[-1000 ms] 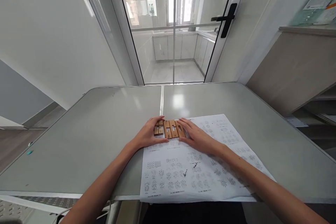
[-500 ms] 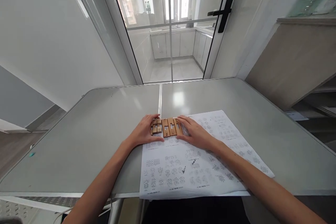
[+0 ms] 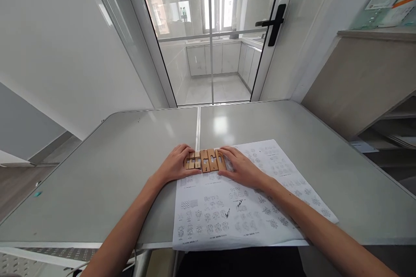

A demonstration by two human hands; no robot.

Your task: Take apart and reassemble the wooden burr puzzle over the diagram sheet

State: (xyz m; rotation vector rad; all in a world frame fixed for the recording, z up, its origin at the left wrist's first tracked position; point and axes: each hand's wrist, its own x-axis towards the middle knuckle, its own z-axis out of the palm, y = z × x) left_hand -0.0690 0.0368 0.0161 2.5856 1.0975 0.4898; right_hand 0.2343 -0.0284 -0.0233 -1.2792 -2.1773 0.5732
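Observation:
A row of notched wooden puzzle pieces (image 3: 204, 161) lies on the table at the far left corner of the printed paper sheet (image 3: 208, 220). My left hand (image 3: 177, 162) curves round the left end, where the smaller, paler pieces (image 3: 194, 161) are, with the thumb along the near side. At the right end, my right hand (image 3: 238, 163) grips the row between its fingers at the back and its thumb in front. Cut-outs show in the longer pieces. The outermost pieces are partly hidden under my fingers.
The grey table (image 3: 113, 177) has a pale seam (image 3: 198, 127) running away from me. Beyond its far edge is a glass door with a black handle (image 3: 274, 24). A wooden shelf unit (image 3: 354, 82) stands at the right. A small teal bit (image 3: 37, 194) lies near the left edge.
The view has tilted slightly, so everything sits a little lower. My left hand has shifted slightly left with the small pieces at that end; my right hand keeps its place on the row.

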